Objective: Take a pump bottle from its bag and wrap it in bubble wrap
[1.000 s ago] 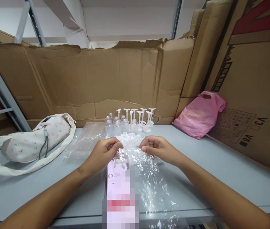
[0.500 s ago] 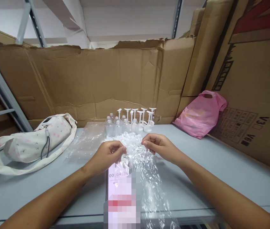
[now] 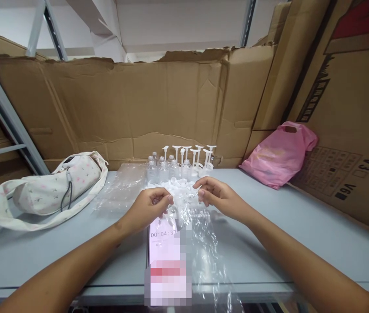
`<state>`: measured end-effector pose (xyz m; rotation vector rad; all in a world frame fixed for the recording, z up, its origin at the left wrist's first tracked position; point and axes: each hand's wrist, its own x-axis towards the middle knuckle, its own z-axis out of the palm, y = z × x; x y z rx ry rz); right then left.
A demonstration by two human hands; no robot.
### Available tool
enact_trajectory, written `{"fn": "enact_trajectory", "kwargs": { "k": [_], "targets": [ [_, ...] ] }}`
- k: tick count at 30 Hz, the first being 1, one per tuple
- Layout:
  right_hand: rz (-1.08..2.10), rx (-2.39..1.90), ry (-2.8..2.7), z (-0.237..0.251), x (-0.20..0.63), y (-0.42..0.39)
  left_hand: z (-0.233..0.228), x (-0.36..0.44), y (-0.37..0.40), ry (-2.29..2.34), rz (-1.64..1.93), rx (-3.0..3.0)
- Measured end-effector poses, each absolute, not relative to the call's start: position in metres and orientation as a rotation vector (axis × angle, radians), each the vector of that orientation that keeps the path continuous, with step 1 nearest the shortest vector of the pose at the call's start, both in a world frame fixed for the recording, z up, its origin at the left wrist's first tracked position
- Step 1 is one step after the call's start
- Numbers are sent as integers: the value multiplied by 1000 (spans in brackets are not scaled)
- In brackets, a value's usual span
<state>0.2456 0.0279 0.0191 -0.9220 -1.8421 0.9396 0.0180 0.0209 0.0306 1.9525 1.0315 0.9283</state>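
Note:
A long clear plastic bag point(image 3: 206, 256) hangs crumpled between my hands and runs down over the table's front edge. The thumb and fingers of my left hand point(image 3: 154, 203) are pinched together on its upper left part. Opposite it, my right hand point(image 3: 219, 195) hovers by the bag's upper right side, thumb and forefinger a little apart; whether its other fingers touch the film is hard to see. Behind the hands lies a pile of small white plastic parts point(image 3: 174, 186). Several clear bottles point(image 3: 162, 170) stand upright beyond it, beside white pump heads point(image 3: 207, 157) with long stems.
Below the hands, a phone point(image 3: 165, 250) shows a running timer, partly blurred. Flat clear bags point(image 3: 121, 187) lie left of the bottles. A floral shoulder bag point(image 3: 54, 187) sits at left, a pink plastic bag point(image 3: 277, 156) at right. Cardboard point(image 3: 132, 104) walls the back.
My right forefinger has lifted away from the thumb, and the bag's top has shifted slightly. My left hand keeps its pinch. The whole view has moved a little.

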Motion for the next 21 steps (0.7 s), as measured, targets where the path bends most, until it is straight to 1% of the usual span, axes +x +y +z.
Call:
{"fn": "enact_trajectory", "kwargs": {
  "k": [5, 10, 14, 18, 21],
  "targets": [
    [960, -972, -1853, 25, 250, 24, 30, 16, 21, 1066, 973, 2036],
    [971, -976, -1817, 27, 248, 21, 34, 13, 21, 1178, 983, 2360],
    [1009, -973, -1808, 28, 242, 17, 45, 22, 18, 1223, 895, 2536],
    [1058, -958, -1827, 26, 239, 13, 56, 42, 15, 1074, 740, 2485],
    [1049, -947, -1820, 25, 239, 12, 61, 56, 17, 1046, 679, 2430]
  ]
}}
